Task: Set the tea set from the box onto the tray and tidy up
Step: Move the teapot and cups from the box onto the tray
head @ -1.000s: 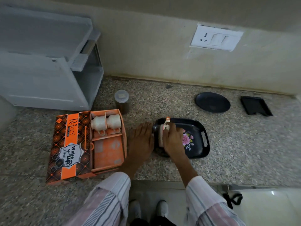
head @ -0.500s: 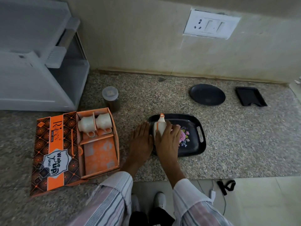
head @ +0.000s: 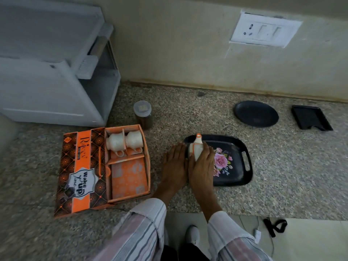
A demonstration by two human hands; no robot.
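A black tray [head: 237, 159] with a pink flower print lies on the speckled stone counter. A white teapot with orange trim [head: 196, 147] stands at the tray's left end, and my right hand [head: 202, 164] is wrapped around its body. My left hand [head: 174, 164] lies flat beside it at the tray's left rim, fingers together, holding nothing. To the left, the open orange tea-set box [head: 130, 178] holds two white cups [head: 125, 142] lying in its far compartment. Its lid [head: 81, 172] is folded out to the left.
A lidded jar [head: 143, 113] of dark contents stands just behind the box. A round black plate [head: 256, 113] and a small black square tray [head: 310, 117] lie near the back wall at the right. A white rack [head: 56, 72] fills the back left. The counter edge runs near my sleeves.
My hands and the teapot have stayed at the tray's left end. The teapot has gone from lying under my right hand to standing more upright. The view has shifted slightly.
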